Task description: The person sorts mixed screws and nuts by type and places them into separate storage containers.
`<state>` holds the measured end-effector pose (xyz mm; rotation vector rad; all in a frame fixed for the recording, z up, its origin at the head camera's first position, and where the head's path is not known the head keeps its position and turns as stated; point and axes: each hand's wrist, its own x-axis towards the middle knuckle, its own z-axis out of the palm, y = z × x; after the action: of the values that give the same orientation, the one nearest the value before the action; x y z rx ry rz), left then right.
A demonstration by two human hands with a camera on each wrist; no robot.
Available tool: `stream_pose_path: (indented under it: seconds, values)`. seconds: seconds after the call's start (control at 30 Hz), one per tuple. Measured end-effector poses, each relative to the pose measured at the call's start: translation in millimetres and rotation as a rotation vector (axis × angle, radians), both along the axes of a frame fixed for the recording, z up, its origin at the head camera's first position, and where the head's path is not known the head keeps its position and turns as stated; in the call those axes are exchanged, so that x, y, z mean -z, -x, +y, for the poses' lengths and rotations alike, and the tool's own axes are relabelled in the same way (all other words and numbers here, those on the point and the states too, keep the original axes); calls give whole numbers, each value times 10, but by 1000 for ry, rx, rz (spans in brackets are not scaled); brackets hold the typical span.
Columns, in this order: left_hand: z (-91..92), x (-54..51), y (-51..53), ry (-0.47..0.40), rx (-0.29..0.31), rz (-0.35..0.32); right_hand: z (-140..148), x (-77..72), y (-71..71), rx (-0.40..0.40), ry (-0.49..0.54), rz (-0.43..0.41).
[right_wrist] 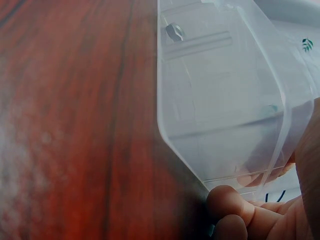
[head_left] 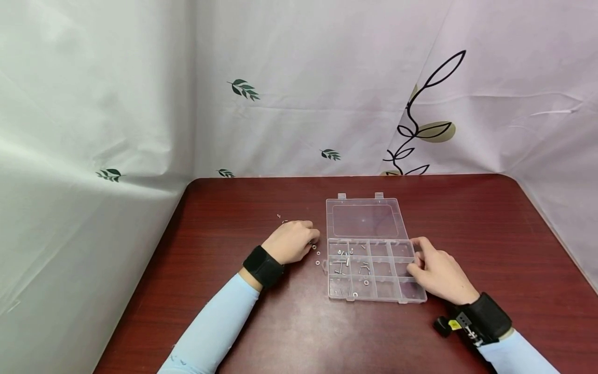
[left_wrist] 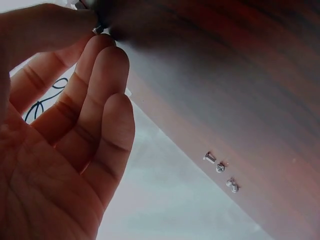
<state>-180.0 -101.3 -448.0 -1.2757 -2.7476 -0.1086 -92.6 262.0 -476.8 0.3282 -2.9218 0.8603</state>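
To the left of a clear plastic compartment box (head_left: 379,299), my left hand (head_left: 291,243) is low over the table. In the left wrist view its thumb and fingertips pinch a small metal piece (left_wrist: 98,30); its exact kind is too hidden to tell. Several small nuts (head_left: 317,263) lie between that hand and the box. My right hand (head_left: 441,272) grips the box's right side, with its thumb over the rim. The box's hinged lid (head_left: 366,221) is folded back flat. Screws (head_left: 365,268) and nuts (head_left: 366,283) sit in its left and middle-left compartments.
Beyond the left hand, several short screws (left_wrist: 210,157) lie near the table edge. The dark red wooden table (head_left: 299,332) has rounded far corners. A pale curtain (head_left: 289,130) with leaf prints hangs behind it and on both sides.
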Motion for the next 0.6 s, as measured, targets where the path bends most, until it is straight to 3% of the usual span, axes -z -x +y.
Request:
stream_pose_path:
  seconds: [0.17,0.33,0.6]
  values:
    - [-8,17,5,-8,-3,5,-6,-4,-5,-2,2,-1]
    - [-3,-34,-11,-31,10,32,-10,-11,-10,-9,5,14]
    - [173,-228,-182,-124,142,80,-7,-21,-12,-13,4,20]
